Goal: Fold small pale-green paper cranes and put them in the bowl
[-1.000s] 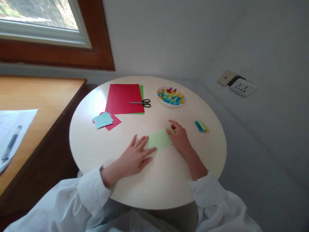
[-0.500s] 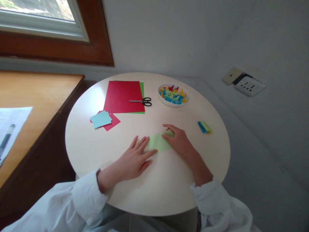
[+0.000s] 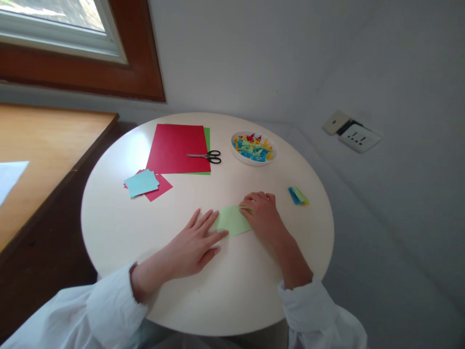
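Pinning the light-green paper (image 3: 232, 220) to the tabletop (image 3: 236, 291): your left hand (image 3: 192, 242) lies flat, fingers spread on its left edge; your right hand (image 3: 263, 215) curls close-set fingers over its right end, pinch or press unclear. The paper sits between both sets of fingers. Risk: uneven pressure lets it skid and skew.

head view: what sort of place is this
Probably an indoor craft corner, perhaps at home: a round table by a wooden-framed window, with coloured paper sheets, scissors and a dish of small folded paper pieces.
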`<action>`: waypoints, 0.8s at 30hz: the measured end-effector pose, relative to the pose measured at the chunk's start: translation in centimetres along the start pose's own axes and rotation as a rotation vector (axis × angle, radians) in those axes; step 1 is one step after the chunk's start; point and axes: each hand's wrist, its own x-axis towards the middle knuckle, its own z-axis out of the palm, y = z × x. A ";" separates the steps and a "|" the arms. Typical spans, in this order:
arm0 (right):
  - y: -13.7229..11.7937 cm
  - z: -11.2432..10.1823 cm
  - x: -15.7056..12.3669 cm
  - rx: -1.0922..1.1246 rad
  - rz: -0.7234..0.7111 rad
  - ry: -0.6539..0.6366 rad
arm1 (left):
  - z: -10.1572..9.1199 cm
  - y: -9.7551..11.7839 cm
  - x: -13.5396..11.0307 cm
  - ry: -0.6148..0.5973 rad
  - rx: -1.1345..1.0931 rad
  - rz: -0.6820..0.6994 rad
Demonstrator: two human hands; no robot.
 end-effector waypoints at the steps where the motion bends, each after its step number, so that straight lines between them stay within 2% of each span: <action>1: -0.2 -0.1 0.0 -0.016 -0.012 -0.013 | 0.0 0.0 0.0 0.004 -0.005 0.004; 5: -0.8 -0.2 -0.1 0.033 -0.019 -0.063 | 0.0 -0.1 0.0 0.014 -0.010 0.016; 13: -0.3 0.6 0.0 0.252 0.017 -0.005 | -0.2 -0.1 -0.1 0.012 -0.009 0.019; 17: -0.3 0.5 0.1 0.354 0.043 -0.019 | -0.3 0.0 0.0 -0.004 0.003 0.014; 24: -0.4 0.5 0.2 0.435 0.075 -0.013 | -0.6 0.3 0.1 -0.023 0.028 0.021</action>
